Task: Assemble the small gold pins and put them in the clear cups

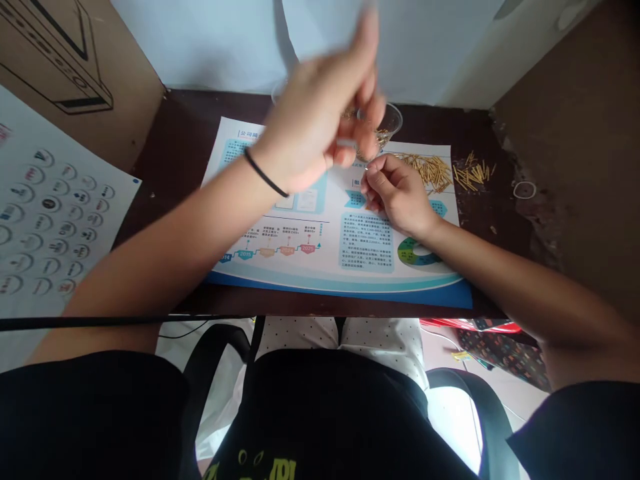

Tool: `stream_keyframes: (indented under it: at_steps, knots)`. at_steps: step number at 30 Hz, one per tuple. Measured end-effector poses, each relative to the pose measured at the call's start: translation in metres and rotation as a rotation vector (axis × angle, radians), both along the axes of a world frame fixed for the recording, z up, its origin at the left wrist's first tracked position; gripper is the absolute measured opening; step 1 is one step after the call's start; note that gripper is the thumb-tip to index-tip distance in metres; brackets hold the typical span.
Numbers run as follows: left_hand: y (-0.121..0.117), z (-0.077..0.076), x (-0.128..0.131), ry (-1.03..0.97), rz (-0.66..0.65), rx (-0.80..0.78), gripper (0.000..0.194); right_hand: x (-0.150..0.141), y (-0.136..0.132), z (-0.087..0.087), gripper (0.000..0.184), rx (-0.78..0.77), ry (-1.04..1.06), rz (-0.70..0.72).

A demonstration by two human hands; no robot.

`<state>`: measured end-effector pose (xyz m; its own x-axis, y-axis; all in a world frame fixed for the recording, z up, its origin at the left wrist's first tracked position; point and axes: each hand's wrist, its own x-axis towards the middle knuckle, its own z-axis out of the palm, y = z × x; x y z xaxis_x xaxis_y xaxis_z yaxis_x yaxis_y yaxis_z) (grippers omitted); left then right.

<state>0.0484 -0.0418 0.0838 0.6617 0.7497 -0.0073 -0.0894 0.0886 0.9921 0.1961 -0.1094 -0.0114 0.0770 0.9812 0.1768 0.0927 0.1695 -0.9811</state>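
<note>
My left hand is raised over the printed sheet, blurred by motion. Its thumb points up and its fingers are loosely bent and apart, with nothing visible between them. Low over the sheet, my right hand has thumb and forefinger pinched together. A tiny bright tip shows at the pinch, too small to name. Beside that hand, a pile of thin gold-coloured metal pins lies on the sheet's upper right. A clear plastic cup with more pins inside stands behind, partly hidden by my left hand.
More loose pins lie on the dark tabletop, near a small white ring. Cardboard stands at the left, with another sheet of round logos before it. A pale panel closes off the back.
</note>
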Motion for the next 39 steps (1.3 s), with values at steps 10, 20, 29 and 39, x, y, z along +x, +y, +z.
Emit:
stream_keyframes:
  at_steps: [10, 20, 29, 39]
  knots:
    - [-0.009, -0.069, 0.006, 0.143, -0.088, -0.004, 0.052, -0.001, -0.002, 0.003, 0.041, 0.034, 0.006, 0.035]
    - [0.001, -0.071, 0.005, 0.065, -0.125, -0.063, 0.043, -0.002, -0.004, 0.005, 0.043, 0.021, 0.029, 0.04]
    - [0.008, -0.067, 0.0, 0.105, -0.206, 0.054, 0.03, -0.003, -0.003, 0.008, 0.046, 0.016, 0.072, 0.063]
    - [0.003, -0.069, 0.002, 0.126, -0.156, 0.099, 0.038, -0.001, -0.003, 0.0, 0.045, 0.062, -0.01, -0.085]
